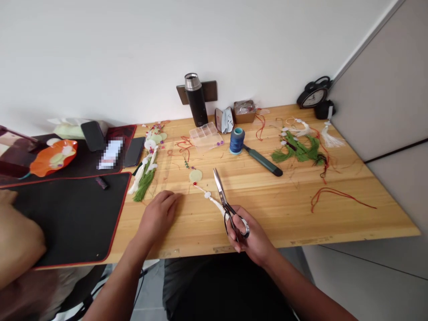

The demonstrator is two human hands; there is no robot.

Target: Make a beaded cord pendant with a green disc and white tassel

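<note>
My right hand [252, 234] is closed around the handles of a pair of scissors [220, 189]; the blades are nearly together and point away from me, above the wooden table. Beside and partly behind them lies a pendant with a pale green disc [195, 175], a red bead [195, 183], a white bead [207, 195] and a white tassel [218, 205]. The tassel's lower end is hidden behind the scissors and hand. My left hand [159, 214] rests on the table left of the pendant, holding nothing visible, its fingers loosely bent and partly hidden.
A blue thread spool [237, 141], a green-handled cutter [264, 161] and a clear compartment box [205, 136] stand ahead. Green tassels [302, 149] lie right, finished-looking pendants [145, 176] left. A black flask [196, 102] is by the wall. Another person's arm [20, 236] lies over the black mat [73, 214].
</note>
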